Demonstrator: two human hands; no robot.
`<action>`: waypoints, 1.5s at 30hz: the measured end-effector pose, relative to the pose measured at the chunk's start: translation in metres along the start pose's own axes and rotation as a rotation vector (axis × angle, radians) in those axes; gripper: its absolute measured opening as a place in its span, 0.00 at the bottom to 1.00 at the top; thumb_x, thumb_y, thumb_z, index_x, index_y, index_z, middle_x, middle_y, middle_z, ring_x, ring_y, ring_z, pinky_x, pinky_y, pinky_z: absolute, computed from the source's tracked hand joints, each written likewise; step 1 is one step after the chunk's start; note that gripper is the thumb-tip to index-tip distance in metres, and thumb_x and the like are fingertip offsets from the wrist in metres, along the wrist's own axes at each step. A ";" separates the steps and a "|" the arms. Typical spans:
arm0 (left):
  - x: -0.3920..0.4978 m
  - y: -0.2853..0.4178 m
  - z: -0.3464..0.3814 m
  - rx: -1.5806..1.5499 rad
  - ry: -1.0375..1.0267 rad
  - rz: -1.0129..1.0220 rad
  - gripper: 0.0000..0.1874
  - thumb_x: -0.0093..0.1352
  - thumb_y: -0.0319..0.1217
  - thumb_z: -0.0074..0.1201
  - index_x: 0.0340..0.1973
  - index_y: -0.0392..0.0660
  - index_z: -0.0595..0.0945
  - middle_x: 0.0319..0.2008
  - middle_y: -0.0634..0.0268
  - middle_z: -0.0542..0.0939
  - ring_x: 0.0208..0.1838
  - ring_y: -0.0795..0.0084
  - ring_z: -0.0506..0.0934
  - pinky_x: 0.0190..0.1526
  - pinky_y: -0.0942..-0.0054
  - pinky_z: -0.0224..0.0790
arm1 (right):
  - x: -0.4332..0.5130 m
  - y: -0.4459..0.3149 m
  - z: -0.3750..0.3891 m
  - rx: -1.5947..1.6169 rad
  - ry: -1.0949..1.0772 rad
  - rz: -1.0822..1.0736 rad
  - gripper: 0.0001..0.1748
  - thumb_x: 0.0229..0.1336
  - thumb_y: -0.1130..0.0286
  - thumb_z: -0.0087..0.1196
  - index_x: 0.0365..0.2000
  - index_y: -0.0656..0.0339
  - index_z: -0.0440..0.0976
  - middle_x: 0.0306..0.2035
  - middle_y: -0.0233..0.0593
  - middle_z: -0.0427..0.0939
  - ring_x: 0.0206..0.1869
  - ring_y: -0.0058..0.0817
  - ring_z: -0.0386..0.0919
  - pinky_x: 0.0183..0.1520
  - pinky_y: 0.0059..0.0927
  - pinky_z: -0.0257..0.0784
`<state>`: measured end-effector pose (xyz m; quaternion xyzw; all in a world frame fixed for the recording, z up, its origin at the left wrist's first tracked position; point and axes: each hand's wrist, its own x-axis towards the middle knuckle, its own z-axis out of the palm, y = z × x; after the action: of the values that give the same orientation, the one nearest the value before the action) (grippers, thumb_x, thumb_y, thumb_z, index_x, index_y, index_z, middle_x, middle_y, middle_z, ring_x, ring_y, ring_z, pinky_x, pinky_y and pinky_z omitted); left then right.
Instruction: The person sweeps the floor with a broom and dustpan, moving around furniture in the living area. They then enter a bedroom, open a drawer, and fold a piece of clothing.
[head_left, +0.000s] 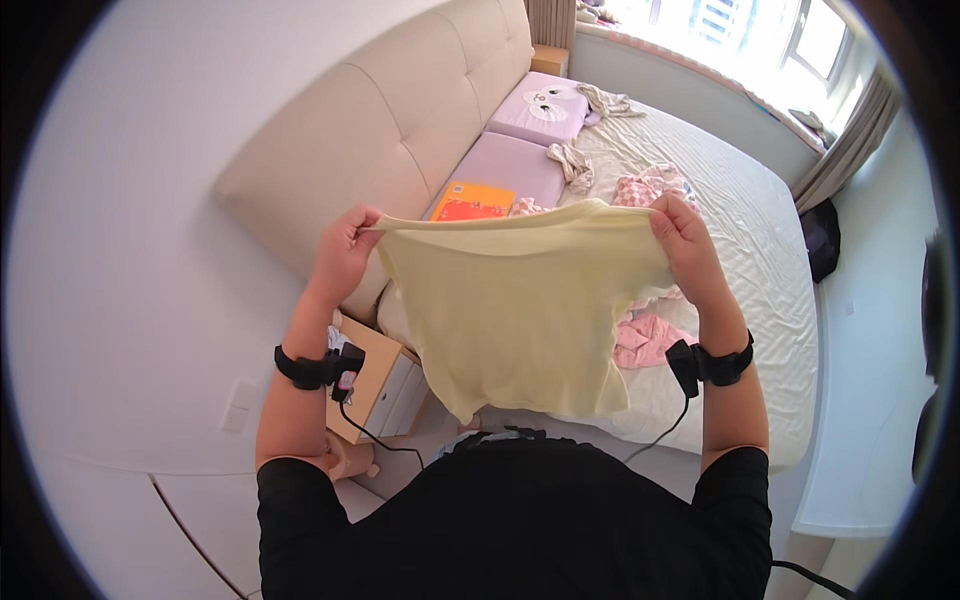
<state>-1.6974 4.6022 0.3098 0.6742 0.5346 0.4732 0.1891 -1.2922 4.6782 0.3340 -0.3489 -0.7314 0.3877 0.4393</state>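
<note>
A pale yellow short-sleeved shirt (510, 315) hangs spread out between my hands, above the near side of the bed. My left hand (346, 251) pinches one upper corner of it between thumb and fingers. At the opposite upper corner, by a shoulder or sleeve, my right hand (684, 244) grips the cloth. The top edge is pulled nearly straight between them, and the lower part droops toward my body. Behind the shirt, part of the bed and of the clothes on it is hidden. Pink clothing (651, 341) shows past its right edge.
On the bed (757, 262) lie purple pillows (517, 161), an orange book or folder (476, 199), pink checked clothing (652, 184) and a crumpled pale cloth (574, 166). A padded headboard (375, 120) rises behind. A wooden nightstand (367, 360) stands at left. Cables run from both wrist devices.
</note>
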 end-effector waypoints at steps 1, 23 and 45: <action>0.000 -0.001 -0.003 -0.071 0.003 -0.025 0.04 0.66 0.22 0.45 0.35 0.39 0.74 0.26 0.69 0.75 0.30 0.83 0.68 0.34 0.81 0.62 | -0.002 -0.007 0.001 0.118 -0.069 0.136 0.08 0.60 0.68 0.46 0.28 0.61 0.69 0.21 0.22 0.66 0.25 0.10 0.63 0.27 0.16 0.60; -0.011 0.063 0.089 -0.936 -0.433 0.073 0.04 0.63 0.24 0.52 0.32 0.45 0.73 0.49 0.65 0.62 0.49 0.73 0.68 0.48 0.76 0.64 | 0.001 -0.055 0.109 -0.041 -0.451 -0.144 0.07 0.53 0.70 0.51 0.28 0.62 0.66 0.26 0.41 0.72 0.31 0.36 0.71 0.34 0.33 0.65; 0.016 0.102 0.046 0.213 0.011 0.290 0.08 0.57 0.23 0.57 0.27 0.39 0.72 0.26 0.59 0.73 0.27 0.64 0.71 0.30 0.73 0.64 | -0.041 0.030 0.047 -0.431 -0.544 0.012 0.16 0.40 0.63 0.60 0.25 0.67 0.73 0.25 0.46 0.73 0.33 0.43 0.72 0.37 0.37 0.66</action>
<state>-1.6039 4.5910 0.3726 0.7578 0.4799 0.4399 0.0436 -1.3152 4.6440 0.2779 -0.3219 -0.8847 0.3056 0.1421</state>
